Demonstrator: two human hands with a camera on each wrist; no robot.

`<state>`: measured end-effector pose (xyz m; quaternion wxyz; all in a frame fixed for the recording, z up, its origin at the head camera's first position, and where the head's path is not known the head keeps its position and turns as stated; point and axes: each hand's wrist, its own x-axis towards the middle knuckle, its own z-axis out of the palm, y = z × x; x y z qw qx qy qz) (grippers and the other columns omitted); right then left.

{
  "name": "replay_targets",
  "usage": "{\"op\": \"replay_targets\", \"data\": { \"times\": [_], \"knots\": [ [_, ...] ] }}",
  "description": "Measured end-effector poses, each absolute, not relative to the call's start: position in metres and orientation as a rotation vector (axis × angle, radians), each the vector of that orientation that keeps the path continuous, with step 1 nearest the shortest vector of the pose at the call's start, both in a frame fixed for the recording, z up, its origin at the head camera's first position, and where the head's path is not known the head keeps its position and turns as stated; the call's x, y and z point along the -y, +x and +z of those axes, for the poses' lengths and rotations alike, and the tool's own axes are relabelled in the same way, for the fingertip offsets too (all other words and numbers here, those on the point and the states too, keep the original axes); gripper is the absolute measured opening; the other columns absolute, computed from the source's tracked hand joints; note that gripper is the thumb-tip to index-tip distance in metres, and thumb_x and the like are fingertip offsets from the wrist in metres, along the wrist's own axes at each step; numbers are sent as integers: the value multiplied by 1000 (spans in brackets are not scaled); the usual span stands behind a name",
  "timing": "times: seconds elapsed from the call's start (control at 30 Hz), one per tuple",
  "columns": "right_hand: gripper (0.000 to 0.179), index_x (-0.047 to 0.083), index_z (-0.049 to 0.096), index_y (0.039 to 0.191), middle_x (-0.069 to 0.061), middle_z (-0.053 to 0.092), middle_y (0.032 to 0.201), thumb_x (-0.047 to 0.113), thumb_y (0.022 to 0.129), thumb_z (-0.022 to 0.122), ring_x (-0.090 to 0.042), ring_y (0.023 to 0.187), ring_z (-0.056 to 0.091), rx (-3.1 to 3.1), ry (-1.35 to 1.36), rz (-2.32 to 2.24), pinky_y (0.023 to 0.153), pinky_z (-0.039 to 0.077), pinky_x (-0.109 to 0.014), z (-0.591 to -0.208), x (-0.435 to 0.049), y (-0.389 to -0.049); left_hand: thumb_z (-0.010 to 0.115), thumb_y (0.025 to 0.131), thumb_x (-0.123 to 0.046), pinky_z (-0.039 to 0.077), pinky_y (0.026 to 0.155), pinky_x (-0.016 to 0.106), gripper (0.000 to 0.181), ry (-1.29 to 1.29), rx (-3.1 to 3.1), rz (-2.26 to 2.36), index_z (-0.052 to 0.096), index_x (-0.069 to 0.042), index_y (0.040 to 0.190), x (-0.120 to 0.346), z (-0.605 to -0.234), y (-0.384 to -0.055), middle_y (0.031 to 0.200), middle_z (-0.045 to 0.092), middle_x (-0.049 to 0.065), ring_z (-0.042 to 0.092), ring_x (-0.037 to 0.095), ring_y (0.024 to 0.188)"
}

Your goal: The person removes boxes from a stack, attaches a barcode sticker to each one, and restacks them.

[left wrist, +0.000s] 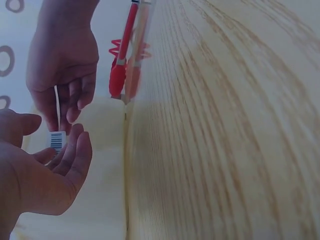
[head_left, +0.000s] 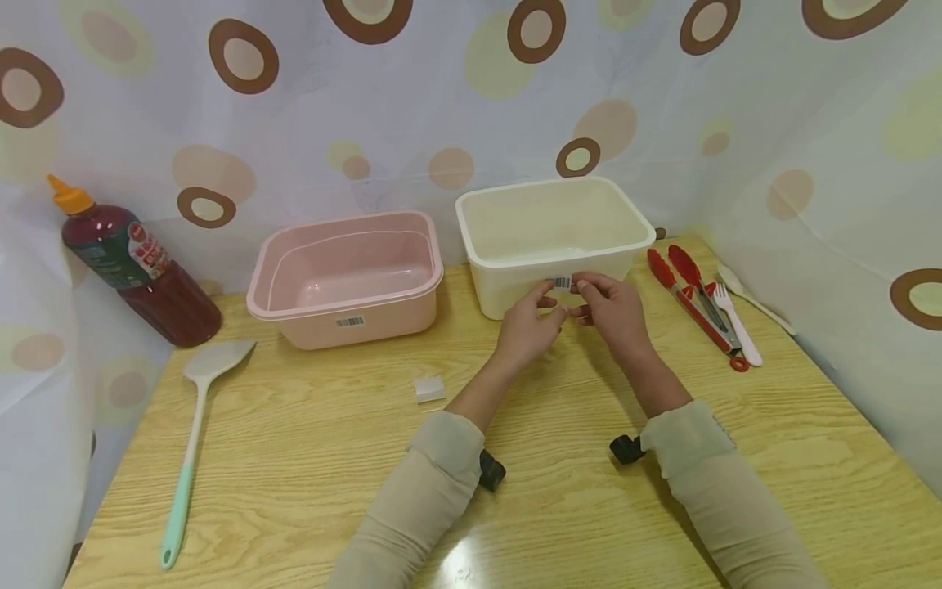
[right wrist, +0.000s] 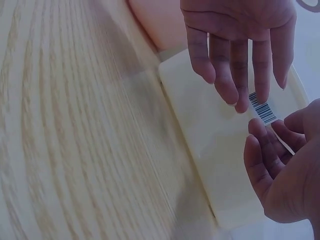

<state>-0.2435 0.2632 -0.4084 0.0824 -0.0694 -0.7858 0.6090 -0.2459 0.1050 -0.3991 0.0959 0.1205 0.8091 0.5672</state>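
A small white barcode label (head_left: 562, 282) lies against or just before the front wall of the white basin (head_left: 515, 285), below its rim. My left hand (head_left: 528, 323) holds the label's left end with its fingertips. At the other end, the fingertips of my right hand (head_left: 612, 315) pinch it. In the right wrist view the barcode (right wrist: 262, 108) faces outward between the fingertips of both hands. Other fingers spread loosely beneath it. Whether the label is stuck to the wall I cannot tell.
To the left stands a pink basin (head_left: 368, 330) with a barcode label on its front. A small whitish piece (head_left: 430, 388) lies on the wooden table. Farther left are a sauce bottle (head_left: 147, 262) and a spatula (head_left: 193, 433). Red tongs (head_left: 695, 307), a fork (head_left: 738, 325) and a spoon (head_left: 758, 301) lie right.
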Motion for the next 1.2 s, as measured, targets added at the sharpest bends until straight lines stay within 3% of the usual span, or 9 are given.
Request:
{"op": "replay_targets", "data": {
  "times": [0.2,0.4,0.6,0.77,0.97,1.13,1.2],
  "knots": [
    [40,4,63,134,-13,66,120,31,107,49,-6,74,73,2350,-203,1798,68,59,-19,-408,-262,-242,61,102,-26,60,76,28,54,341,-2388,1673,45,-19,154,-105,-399,-246,139,63,10,75,23,98],
    [40,3,66,130,-16,67,118,33,106,53,-8,75,73,2341,-194,1757,67,60,-22,-409,-257,-240,60,102,-28,49,107,43,52,343,-2460,1641,47,-19,152,-101,-396,-245,151,55,2,54,25,137],
    [39,4,69,126,-13,69,119,34,105,55,0,73,70,2355,-148,1726,68,61,-25,-411,-247,-245,59,101,-26,52,102,41,50,389,-2501,1662,52,-20,150,-101,-396,-246,150,56,1,61,24,127],
    [41,3,67,130,-18,67,131,33,106,51,1,76,70,2360,-143,1745,72,62,-26,-407,-246,-244,59,101,-26,48,109,41,49,408,-2511,1644,52,-21,150,-99,-398,-248,149,57,2,52,22,138],
    [42,1,63,133,-19,64,132,31,109,45,0,79,72,2303,-157,1822,77,62,-28,-405,-254,-242,59,102,-26,51,104,41,52,397,-2460,1658,48,-19,152,-93,-397,-248,151,55,3,63,26,125],
    [42,-1,64,132,-18,64,129,29,108,47,1,77,72,2304,-165,1837,72,61,-24,-407,-256,-243,59,102,-25,50,107,40,52,404,-2452,1646,48,-17,152,-95,-396,-249,151,55,4,60,25,132],
    [42,-1,64,131,-19,64,130,29,108,47,2,75,72,2316,-168,1833,70,60,-22,-408,-255,-244,59,102,-25,54,100,36,52,401,-2444,1640,48,-17,152,-96,-397,-250,151,55,4,63,23,126]
  ]
}}
